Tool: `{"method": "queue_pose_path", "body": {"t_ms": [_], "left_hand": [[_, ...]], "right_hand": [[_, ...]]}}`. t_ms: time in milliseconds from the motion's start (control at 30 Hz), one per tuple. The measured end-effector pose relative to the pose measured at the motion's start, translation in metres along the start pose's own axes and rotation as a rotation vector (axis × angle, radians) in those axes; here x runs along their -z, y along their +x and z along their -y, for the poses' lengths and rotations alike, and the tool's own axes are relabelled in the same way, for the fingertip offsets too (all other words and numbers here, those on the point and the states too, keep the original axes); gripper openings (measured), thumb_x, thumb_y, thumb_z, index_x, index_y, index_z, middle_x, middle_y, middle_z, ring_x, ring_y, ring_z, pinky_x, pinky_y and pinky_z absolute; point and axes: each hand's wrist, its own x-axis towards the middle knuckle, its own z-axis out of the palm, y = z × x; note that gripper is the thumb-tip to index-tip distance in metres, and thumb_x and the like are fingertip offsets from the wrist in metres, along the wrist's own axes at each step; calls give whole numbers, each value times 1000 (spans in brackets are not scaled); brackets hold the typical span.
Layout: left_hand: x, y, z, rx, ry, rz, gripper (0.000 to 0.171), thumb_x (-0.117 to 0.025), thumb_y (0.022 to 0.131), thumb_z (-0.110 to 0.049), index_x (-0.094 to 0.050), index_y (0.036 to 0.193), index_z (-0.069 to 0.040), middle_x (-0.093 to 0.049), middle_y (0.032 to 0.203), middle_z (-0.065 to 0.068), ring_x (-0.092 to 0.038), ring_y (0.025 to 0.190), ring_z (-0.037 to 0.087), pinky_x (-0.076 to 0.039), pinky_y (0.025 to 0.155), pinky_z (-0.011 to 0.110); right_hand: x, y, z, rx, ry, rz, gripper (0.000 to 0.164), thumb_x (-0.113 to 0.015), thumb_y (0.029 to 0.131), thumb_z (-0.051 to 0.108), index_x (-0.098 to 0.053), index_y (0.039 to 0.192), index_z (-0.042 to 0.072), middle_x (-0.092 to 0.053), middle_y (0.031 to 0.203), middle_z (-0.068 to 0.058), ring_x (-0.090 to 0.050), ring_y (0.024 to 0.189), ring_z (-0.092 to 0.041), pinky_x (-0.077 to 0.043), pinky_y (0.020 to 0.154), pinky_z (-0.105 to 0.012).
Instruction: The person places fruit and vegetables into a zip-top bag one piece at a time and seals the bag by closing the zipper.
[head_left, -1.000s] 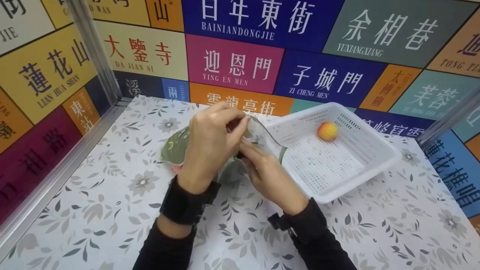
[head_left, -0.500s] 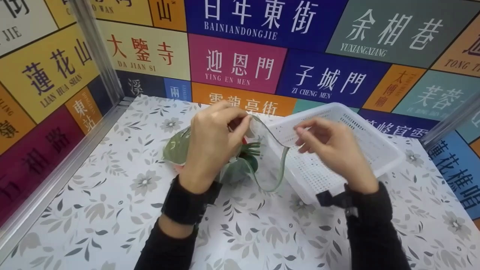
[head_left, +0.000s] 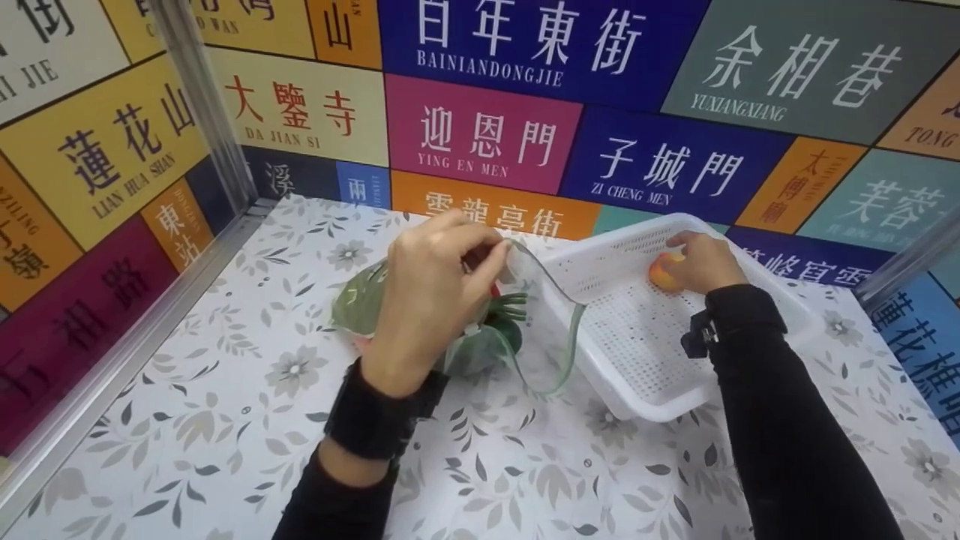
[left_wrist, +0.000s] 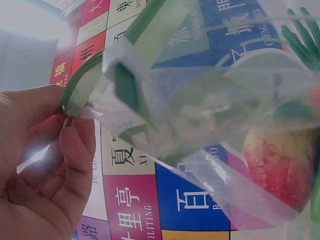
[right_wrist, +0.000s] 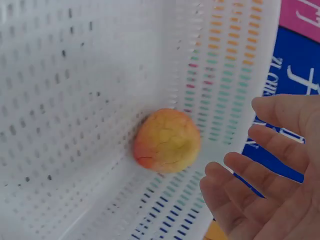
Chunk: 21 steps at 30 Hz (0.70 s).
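With thumb and fingertips my left hand (head_left: 435, 292) pinches the green-edged rim of a see-through plastic bag (head_left: 360, 300), lifting its mouth. Through the film in the left wrist view show green stems (left_wrist: 300, 42) and a red-yellow fruit (left_wrist: 275, 165). My right hand (head_left: 709, 262) reaches inside the white basket, above a small orange-yellow peach (head_left: 664, 271). Its fingers are spread and loosely bent in the right wrist view, a short gap from the peach (right_wrist: 167, 141).
The white perforated basket (head_left: 645, 345) stands right of the bag on a flower-patterned tabletop (head_left: 187, 420). Behind rises a wall of coloured sign panels (head_left: 480, 135), with a metal corner post (head_left: 214, 127) at the left.
My right hand has left the bag, swung rightward and gone down into the basket toward the peach. My left hand keeps its pinch on the bag's rim.
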Motion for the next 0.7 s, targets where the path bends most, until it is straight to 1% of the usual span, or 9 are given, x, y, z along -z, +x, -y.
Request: {"method": "queue_pose_path", "body": {"t_ms": [133,200,267,300,367,467,533,600,700], "left_hand": [[1,-1,0,7,1,12,10,-73,90,-15,-80,90,-8,-71,82,3,-64,72,13,-55,71,20],[1,-1,0,7,-3,23,10,-73,91,-15,-80,90,-9,-70,81,2,-63,71,12,-55,69,19],[0,-1,0,4,-12,41,10,-72,91,-15,-80,90,-9,-69,79,2,-62,70,12,-54,68,18],[0,0,0,5,-13,41,10,-72,91,-15,-80,90,-9,-68,79,2,-62,70,12,-53,67,18],[1,0,0,7,-15,39,10,-72,91,-15,-80,90,-9,-68,78,2,-61,70,12,-53,67,18],[0,0,1,-2,-17,28,10,-72,91,-15,-80,88,-9,-67,78,2,-61,69,11,-53,67,18],[0,0,2,-11,-19,19,10,-71,91,-14,-79,88,-9,-67,77,2,-61,69,11,-53,66,18],[0,0,2,-18,-21,13,11,-71,91,-14,-79,87,-9,-67,77,1,-61,68,10,-52,66,18],[0,0,2,-15,-26,14,10,-71,91,-14,-80,87,-9,-67,78,2,-61,68,10,-53,67,17]], "right_hand": [[-14,14,-13,-8,-48,51,64,-60,95,25,-40,148,-5,-47,142,-35,-48,121,-49,-35,111,-67],[-20,17,-17,0,-87,105,69,-58,96,26,-33,152,-5,-50,139,-35,-50,116,-47,-39,107,-64],[-25,15,-22,4,-124,158,73,-56,96,26,-25,155,-5,-51,135,-34,-51,112,-47,-43,101,-61],[-26,15,-23,11,-130,167,73,-56,97,26,-24,155,-4,-51,134,-34,-51,110,-47,-44,98,-60],[-28,14,-23,38,-163,139,72,-59,95,23,-27,154,-4,-50,131,-36,-49,110,-49,-42,98,-62],[-29,13,-24,62,-181,23,69,-69,86,18,-43,146,-5,-47,132,-39,-45,114,-52,-36,106,-68],[-29,11,-25,55,-186,-31,66,-74,81,18,-51,139,-6,-44,131,-40,-40,118,-53,-31,109,-70],[-29,10,-26,44,-178,-39,65,-76,78,20,-54,134,-6,-46,129,-40,-40,117,-53,-31,108,-70],[-30,9,-29,15,-152,10,66,-76,82,23,-51,137,-4,-50,129,-38,-43,115,-52,-35,106,-69]]}}
